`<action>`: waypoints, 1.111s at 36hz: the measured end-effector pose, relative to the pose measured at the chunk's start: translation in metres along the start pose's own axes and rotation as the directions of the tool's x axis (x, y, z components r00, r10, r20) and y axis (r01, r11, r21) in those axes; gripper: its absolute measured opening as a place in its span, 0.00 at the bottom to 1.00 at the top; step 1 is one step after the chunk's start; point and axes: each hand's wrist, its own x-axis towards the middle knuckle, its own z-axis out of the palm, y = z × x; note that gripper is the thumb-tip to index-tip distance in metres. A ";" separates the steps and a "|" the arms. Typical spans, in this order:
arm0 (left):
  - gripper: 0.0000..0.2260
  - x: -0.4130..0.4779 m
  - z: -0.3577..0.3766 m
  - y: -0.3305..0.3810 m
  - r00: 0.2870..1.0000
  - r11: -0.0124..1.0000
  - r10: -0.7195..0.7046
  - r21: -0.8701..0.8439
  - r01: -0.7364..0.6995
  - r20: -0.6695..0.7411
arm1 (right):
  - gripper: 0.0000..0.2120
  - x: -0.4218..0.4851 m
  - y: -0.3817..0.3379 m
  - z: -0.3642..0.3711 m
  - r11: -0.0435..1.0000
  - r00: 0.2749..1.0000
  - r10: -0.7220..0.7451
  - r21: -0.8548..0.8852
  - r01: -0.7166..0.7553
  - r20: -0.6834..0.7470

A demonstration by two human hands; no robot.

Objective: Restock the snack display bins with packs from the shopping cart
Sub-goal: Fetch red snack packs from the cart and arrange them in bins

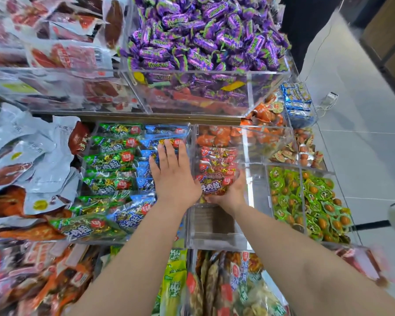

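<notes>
The tiered display of clear acrylic bins fills pretty much the whole view. The top bin is piled with purple foil-wrapped candies.

One tier down, the wide clear bin on the left is packed with two rows of snack packs. The green crinkly plastic packs are lined along its left side and the blue crinkly plastic packs along its right side.

Right beside it, the narrower clear middle bin is only partly filled. Orange wrapped snacks are heaped at its far end, and its near end shows bare floor.

A bundle of red crinkly plastic snack packs is held inside that middle bin, against its left wall.

The left hand is laid flat on the blue packs at the right edge of their bin, fingers straight and close together, thumb splayed out.

The right hand is cupped under the near end of the red packs, fingers curled around them.
</notes>
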 end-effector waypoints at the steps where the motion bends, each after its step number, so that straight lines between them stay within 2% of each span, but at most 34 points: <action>1: 0.43 0.000 0.001 0.000 1.000 1.000 0.000 0.000 0.000 -0.004 | 0.54 0.001 0.002 0.002 1.000 1.000 -0.020 0.023 0.019 0.017; 3: 0.43 0.001 0.003 0.000 1.000 1.000 -0.002 0.000 0.002 -0.009 | 0.60 0.003 0.005 0.002 0.997 0.996 -0.076 0.037 0.074 0.048; 6: 0.43 0.001 0.006 -0.001 1.000 1.000 -0.003 0.012 0.004 -0.023 | 0.58 0.008 0.003 0.000 0.989 0.989 -0.145 0.010 0.145 0.037; 8: 0.43 0.001 0.007 -0.002 1.000 1.000 -0.006 0.016 0.006 -0.028 | 0.62 0.007 0.005 0.000 0.989 0.988 -0.149 -0.011 0.150 0.047; 16: 0.43 0.000 0.006 0.000 1.000 1.000 -0.013 0.013 0.013 -0.026 | 0.74 0.007 0.005 -0.013 0.988 0.977 -0.033 -0.142 0.064 0.210; 23: 0.43 -0.001 0.004 -0.001 1.000 1.000 -0.005 -0.011 0.005 -0.014 | 0.74 -0.005 0.003 -0.024 0.991 0.968 0.092 -0.120 -0.065 0.234; 25: 0.43 -0.001 0.002 -0.001 1.000 1.000 -0.003 -0.023 0.003 -0.002 | 0.70 -0.011 -0.002 -0.032 0.990 0.962 0.136 -0.060 -0.125 0.236; 27: 0.43 -0.002 -0.002 -0.002 1.000 0.999 0.002 -0.036 -0.001 0.023 | 0.61 -0.016 -0.009 -0.042 0.984 0.970 0.152 -0.121 -0.130 0.191; 29: 0.43 -0.006 -0.007 -0.002 0.999 0.998 0.017 -0.066 -0.015 0.031 | 0.44 -0.022 -0.017 -0.054 0.968 0.981 0.143 -0.225 -0.111 0.130; 31: 0.40 -0.014 -0.015 0.002 0.997 0.990 0.066 -0.121 -0.069 -0.029 | 0.27 -0.032 -0.025 -0.067 0.971 0.988 0.123 -0.218 -0.099 0.097; 32: 0.37 -0.019 -0.020 0.006 0.990 0.981 0.108 -0.154 -0.120 -0.086 | 0.22 -0.039 -0.029 -0.074 0.976 0.989 0.114 -0.195 -0.094 0.090; 35: 0.23 -0.042 -0.033 0.029 0.945 0.914 0.265 -0.262 -0.309 -0.190 | 0.17 -0.068 -0.043 -0.097 0.990 0.987 0.126 -0.071 -0.119 0.104; 37: 0.14 -0.062 -0.040 0.052 0.940 0.854 0.324 -0.397 -0.337 -0.102 | 0.15 -0.092 -0.050 -0.112 0.988 0.984 0.145 0.040 -0.150 0.103; 40: 0.08 -0.094 -0.037 0.087 0.916 0.804 0.391 -0.517 -0.293 0.089 | 0.14 -0.132 -0.052 -0.138 0.973 0.984 0.159 0.157 -0.170 0.085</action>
